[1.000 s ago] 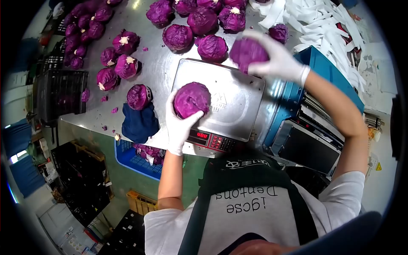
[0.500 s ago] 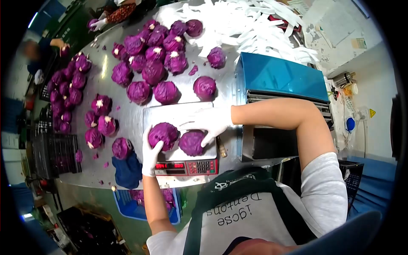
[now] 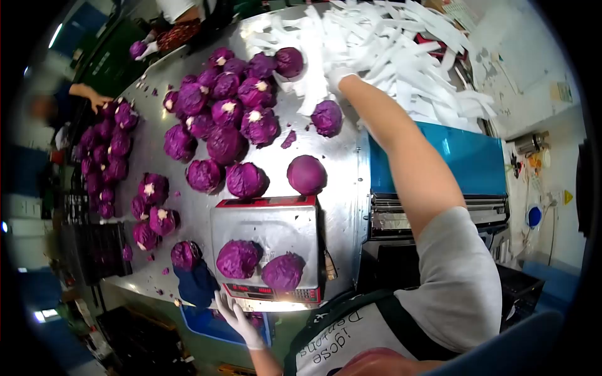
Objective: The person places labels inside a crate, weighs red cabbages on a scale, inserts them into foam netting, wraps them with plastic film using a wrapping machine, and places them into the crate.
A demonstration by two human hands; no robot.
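Observation:
Two red cabbages, one on the left [image 3: 239, 259] and one on the right [image 3: 283, 272], rest side by side on the metal plate of a red scale [image 3: 266, 219]. My left hand [image 3: 233, 318], in a white glove, is off the scale's near left corner with its fingers apart and nothing in it. My right hand [image 3: 339, 75] is stretched out to the pile of white strips [image 3: 376, 56] at the table's far side. Its fingers blend into the white strips, so their pose is unclear.
Many red cabbages [image 3: 226, 145] lie beyond the scale and along the table's left side. A teal machine [image 3: 464, 156] stands at the right. A dark blue cloth [image 3: 196, 283] lies left of the scale, above a blue basket [image 3: 210, 327]. Two people work at the far left.
Both hands have let go of the cabbages on the scale. My left hand has drawn back toward me, and my right hand has moved far forward to the white strips.

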